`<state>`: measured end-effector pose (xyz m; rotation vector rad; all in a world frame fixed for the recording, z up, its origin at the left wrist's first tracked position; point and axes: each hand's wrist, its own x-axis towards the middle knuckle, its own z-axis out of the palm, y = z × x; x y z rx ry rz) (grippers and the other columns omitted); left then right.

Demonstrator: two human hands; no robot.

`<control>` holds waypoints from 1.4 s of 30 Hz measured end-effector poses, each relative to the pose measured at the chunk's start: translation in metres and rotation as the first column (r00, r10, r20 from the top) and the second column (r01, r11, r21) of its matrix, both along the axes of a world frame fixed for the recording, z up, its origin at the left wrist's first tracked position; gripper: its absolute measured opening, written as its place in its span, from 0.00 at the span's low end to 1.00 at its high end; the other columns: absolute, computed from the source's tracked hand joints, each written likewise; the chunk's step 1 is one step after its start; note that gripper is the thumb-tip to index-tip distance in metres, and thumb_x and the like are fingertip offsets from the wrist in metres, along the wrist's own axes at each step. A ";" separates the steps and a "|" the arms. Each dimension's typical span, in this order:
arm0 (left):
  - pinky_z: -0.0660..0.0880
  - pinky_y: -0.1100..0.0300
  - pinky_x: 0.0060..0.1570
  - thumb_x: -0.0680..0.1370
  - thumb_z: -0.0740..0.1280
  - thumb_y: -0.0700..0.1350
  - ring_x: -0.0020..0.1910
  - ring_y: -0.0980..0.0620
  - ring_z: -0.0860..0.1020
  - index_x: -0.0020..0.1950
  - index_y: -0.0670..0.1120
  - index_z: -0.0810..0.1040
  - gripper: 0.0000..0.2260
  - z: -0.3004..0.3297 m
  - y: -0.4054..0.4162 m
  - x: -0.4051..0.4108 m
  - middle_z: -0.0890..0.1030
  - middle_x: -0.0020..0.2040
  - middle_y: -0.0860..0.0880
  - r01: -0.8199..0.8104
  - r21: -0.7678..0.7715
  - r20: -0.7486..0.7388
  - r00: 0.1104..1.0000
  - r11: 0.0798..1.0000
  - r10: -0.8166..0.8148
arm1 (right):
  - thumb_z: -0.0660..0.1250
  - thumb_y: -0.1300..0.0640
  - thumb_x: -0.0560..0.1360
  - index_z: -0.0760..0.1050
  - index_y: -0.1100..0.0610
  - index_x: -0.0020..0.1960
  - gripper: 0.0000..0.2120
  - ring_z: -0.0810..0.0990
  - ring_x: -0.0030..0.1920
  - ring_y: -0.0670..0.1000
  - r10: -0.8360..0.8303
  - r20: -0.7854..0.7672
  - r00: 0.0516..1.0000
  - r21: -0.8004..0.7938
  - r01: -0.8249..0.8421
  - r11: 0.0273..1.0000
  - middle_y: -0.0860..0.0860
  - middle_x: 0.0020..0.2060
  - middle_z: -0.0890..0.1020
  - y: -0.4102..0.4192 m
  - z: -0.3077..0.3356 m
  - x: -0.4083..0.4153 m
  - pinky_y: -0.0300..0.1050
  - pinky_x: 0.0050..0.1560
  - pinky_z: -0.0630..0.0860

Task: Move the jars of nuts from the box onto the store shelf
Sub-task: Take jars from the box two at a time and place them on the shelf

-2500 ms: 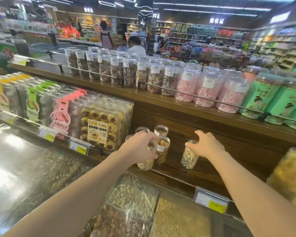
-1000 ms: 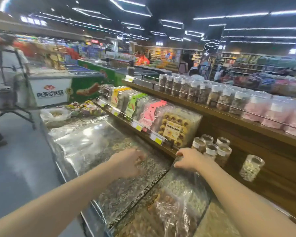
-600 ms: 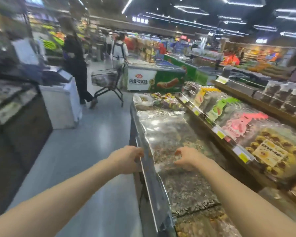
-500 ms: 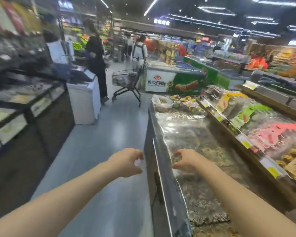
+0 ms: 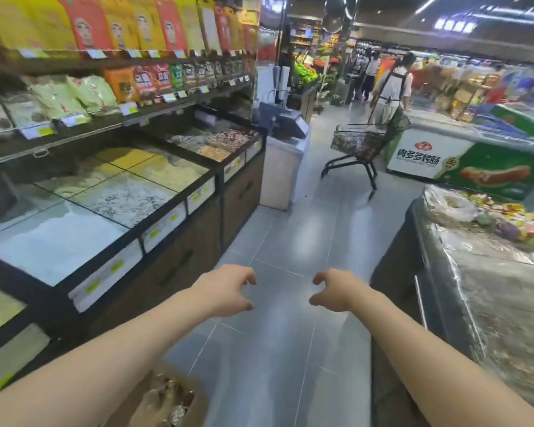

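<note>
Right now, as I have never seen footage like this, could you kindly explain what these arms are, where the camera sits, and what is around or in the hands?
There is no machine here: these are a person's own bare arms, filmed by one wide-angle camera worn on the head, looking forward and down. The left hand and right hand hang over the grey aisle floor with fingers loosely curled; neither holds anything. At the bottom edge, under the left arm, a cardboard box shows what look like jars, too blurred to be sure. On the left are glass-topped bulk bins below shelves of packets; on the right, a counter wrapped in plastic film. Farther off stands a shopping cart.
</note>
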<state>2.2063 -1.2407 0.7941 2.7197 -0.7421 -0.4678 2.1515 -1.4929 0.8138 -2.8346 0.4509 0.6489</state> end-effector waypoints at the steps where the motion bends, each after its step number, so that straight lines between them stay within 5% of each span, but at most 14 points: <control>1: 0.74 0.53 0.63 0.74 0.72 0.58 0.66 0.53 0.75 0.68 0.58 0.74 0.23 -0.004 0.021 0.008 0.76 0.67 0.56 -0.023 0.001 -0.006 1.000 1.000 0.023 | 0.69 0.43 0.76 0.69 0.46 0.75 0.29 0.77 0.65 0.56 0.018 -0.006 1.000 -0.002 -0.018 1.000 0.51 0.68 0.76 0.020 -0.005 0.013 0.50 0.62 0.75; 16: 0.78 0.49 0.57 0.75 0.71 0.56 0.61 0.50 0.77 0.63 0.57 0.75 0.17 -0.126 0.254 0.058 0.78 0.62 0.55 -0.391 0.064 -0.191 0.898 0.918 0.396 | 0.71 0.46 0.75 0.70 0.48 0.75 0.30 0.75 0.68 0.56 0.351 -0.234 0.907 0.067 -0.345 0.936 0.52 0.70 0.75 0.255 -0.138 0.145 0.51 0.67 0.73; 20: 0.78 0.51 0.57 0.76 0.72 0.55 0.59 0.50 0.78 0.63 0.55 0.76 0.17 -0.167 0.278 0.065 0.79 0.61 0.54 -0.527 0.052 -0.279 0.808 0.848 0.519 | 0.68 0.48 0.76 0.68 0.48 0.74 0.27 0.78 0.62 0.57 0.453 -0.285 0.845 0.090 -0.447 0.890 0.54 0.67 0.76 0.295 -0.184 0.176 0.51 0.61 0.76; 28: 0.78 0.49 0.56 0.76 0.70 0.53 0.58 0.46 0.79 0.59 0.54 0.77 0.12 -0.269 0.303 0.070 0.80 0.58 0.52 -0.714 0.116 -0.421 0.595 0.691 0.685 | 0.68 0.47 0.75 0.70 0.49 0.72 0.26 0.72 0.69 0.59 0.632 -0.349 0.692 0.157 -0.622 0.767 0.54 0.68 0.74 0.352 -0.305 0.219 0.55 0.65 0.74; 38: 0.77 0.51 0.58 0.76 0.71 0.57 0.61 0.50 0.78 0.66 0.58 0.74 0.19 -0.495 0.329 0.054 0.79 0.64 0.55 -0.787 0.304 -0.505 0.346 0.538 0.791 | 0.63 0.47 0.77 0.70 0.47 0.67 0.18 0.75 0.61 0.59 0.694 -0.353 0.628 0.218 -0.666 0.714 0.53 0.58 0.76 0.391 -0.530 0.224 0.53 0.53 0.75; 42: 0.77 0.57 0.45 0.76 0.72 0.55 0.54 0.52 0.80 0.63 0.57 0.74 0.17 -0.613 0.333 0.021 0.79 0.62 0.55 -0.805 0.333 -0.570 0.242 0.491 0.785 | 0.66 0.52 0.76 0.71 0.44 0.70 0.22 0.75 0.64 0.57 0.690 -0.395 0.606 0.213 -0.671 0.711 0.51 0.64 0.76 0.398 -0.636 0.207 0.48 0.53 0.73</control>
